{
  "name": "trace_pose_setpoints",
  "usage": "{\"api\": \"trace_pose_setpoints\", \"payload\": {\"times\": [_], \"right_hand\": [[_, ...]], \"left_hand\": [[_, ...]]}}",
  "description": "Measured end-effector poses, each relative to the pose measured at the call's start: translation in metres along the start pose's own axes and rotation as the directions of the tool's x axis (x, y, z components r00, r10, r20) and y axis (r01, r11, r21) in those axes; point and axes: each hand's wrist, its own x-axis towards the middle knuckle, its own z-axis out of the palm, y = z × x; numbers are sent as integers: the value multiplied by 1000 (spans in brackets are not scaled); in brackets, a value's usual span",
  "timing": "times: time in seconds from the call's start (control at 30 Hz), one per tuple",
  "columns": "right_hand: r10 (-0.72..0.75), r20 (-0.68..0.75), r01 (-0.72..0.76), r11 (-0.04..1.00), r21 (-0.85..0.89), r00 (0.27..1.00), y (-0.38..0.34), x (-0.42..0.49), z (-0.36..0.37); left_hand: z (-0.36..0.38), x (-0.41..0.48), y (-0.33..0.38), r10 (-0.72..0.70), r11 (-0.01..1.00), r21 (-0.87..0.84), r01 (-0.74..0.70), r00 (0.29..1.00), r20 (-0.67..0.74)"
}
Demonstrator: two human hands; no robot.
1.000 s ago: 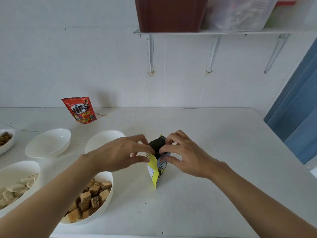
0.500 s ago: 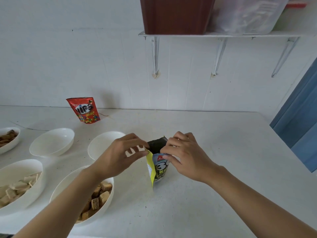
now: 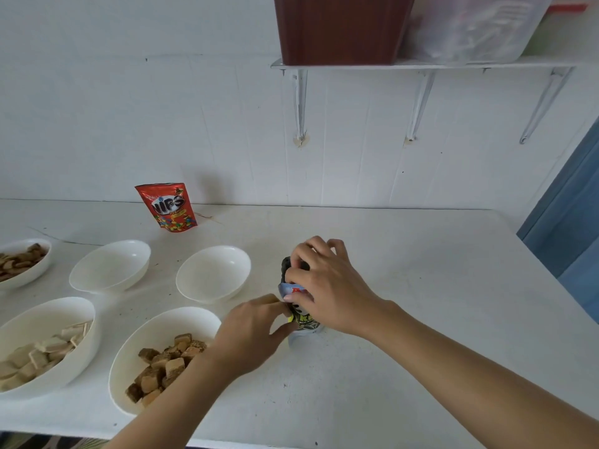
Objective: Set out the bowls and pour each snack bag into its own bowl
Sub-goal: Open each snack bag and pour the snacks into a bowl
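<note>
A small black, yellow and silver snack bag [image 3: 303,328] stands on the white table [image 3: 421,303]. My right hand [image 3: 327,286] grips its upper part from the right. My left hand [image 3: 256,328] pinches a strip at the bag's left side, low down. Two empty white bowls [image 3: 214,273] [image 3: 111,265] sit to the left. Nearer me, one bowl [image 3: 162,358] holds brown wafer cubes and another [image 3: 42,345] pale wafers. A fifth bowl [image 3: 22,262] with brown snacks is at the far left. A red Nips bag [image 3: 170,207] stands by the wall.
A wall shelf [image 3: 421,63] overhead carries a dark red bin [image 3: 340,27] and a clear plastic box [image 3: 470,24]. A blue door or panel [image 3: 567,228] borders the table's right side. The table's front edge runs along the bottom of the view.
My left hand has moved down from the bag's top to its lower left side, pulling a strip. My right hand stays on the bag's top. The view has tilted up.
</note>
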Motion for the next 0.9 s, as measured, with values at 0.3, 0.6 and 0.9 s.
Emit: {"api": "trace_pose_setpoints", "payload": {"times": [0.3, 0.6, 0.9], "right_hand": [[239, -30, -219, 926, 308, 970, 8, 14, -2], [495, -156, -288, 703, 650, 855, 7, 67, -20], [579, -57, -338, 551, 763, 813, -19, 131, -4]], "left_hand": [[-3, 1, -7, -94, 994, -79, 80, 977, -190], [-37, 3, -39, -118, 907, -414, -75, 899, -422], [-78, 4, -101, -341, 372, -928, -1, 930, -138]]}}
